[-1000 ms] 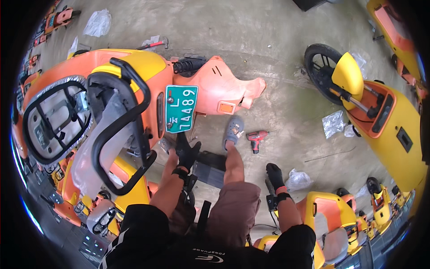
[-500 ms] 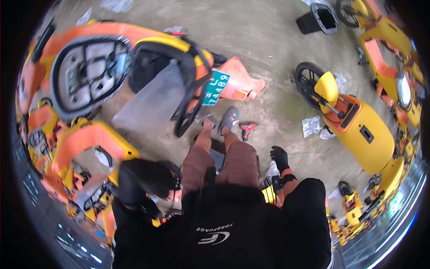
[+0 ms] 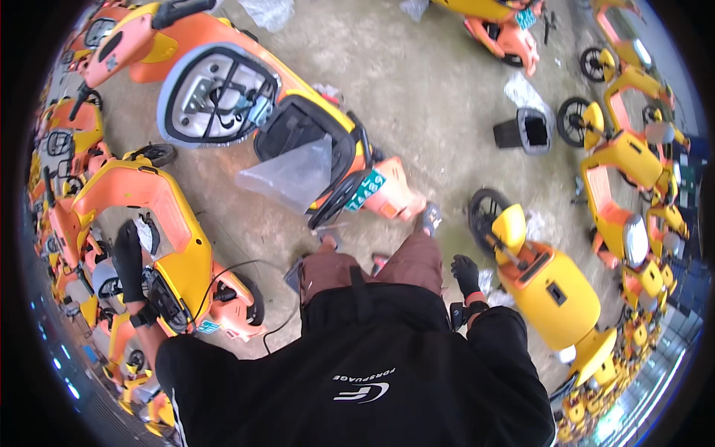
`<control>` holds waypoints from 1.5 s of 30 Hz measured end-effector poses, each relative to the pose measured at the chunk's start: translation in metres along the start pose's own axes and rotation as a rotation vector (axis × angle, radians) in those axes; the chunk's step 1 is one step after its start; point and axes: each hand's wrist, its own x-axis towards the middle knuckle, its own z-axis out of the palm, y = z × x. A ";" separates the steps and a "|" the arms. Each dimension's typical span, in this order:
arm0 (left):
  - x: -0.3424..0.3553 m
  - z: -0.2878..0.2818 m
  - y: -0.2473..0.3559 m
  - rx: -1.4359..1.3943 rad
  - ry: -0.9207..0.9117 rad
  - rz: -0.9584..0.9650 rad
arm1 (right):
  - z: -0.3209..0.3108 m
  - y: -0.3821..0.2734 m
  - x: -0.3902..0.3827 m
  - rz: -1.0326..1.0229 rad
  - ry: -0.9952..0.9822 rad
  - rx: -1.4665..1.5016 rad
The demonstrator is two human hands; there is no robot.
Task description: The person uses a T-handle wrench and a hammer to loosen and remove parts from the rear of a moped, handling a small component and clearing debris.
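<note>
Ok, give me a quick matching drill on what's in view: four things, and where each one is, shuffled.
Things:
1. left hand
2. right hand
3. clear plastic bag
4. black bin

Places:
A. standing alone on the concrete, upper right
B. on the yellow scooter body at the left
C. hanging free beside the yellow fender, holding nothing
D. draped over the open seat compartment of the orange scooter

Pairs: 1-B, 2-C, 3-D, 4-A
</note>
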 end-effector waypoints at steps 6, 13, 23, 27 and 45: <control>-0.126 0.046 0.134 -0.408 0.139 -0.284 | -0.060 -0.007 0.184 -0.716 -0.351 -1.312; -0.134 0.120 0.359 -0.522 0.039 -0.012 | -0.021 -0.151 0.274 -0.576 -0.422 -1.397; -0.057 0.189 0.430 -0.345 0.483 -0.282 | 0.053 -0.287 0.222 -0.853 -0.602 -1.035; -0.028 0.196 0.444 -0.376 0.336 -0.379 | 0.042 -0.307 0.280 -1.453 -0.510 -1.412; 0.052 0.216 0.502 -0.128 0.173 -1.399 | 0.551 -0.207 0.594 -1.057 -0.800 -1.223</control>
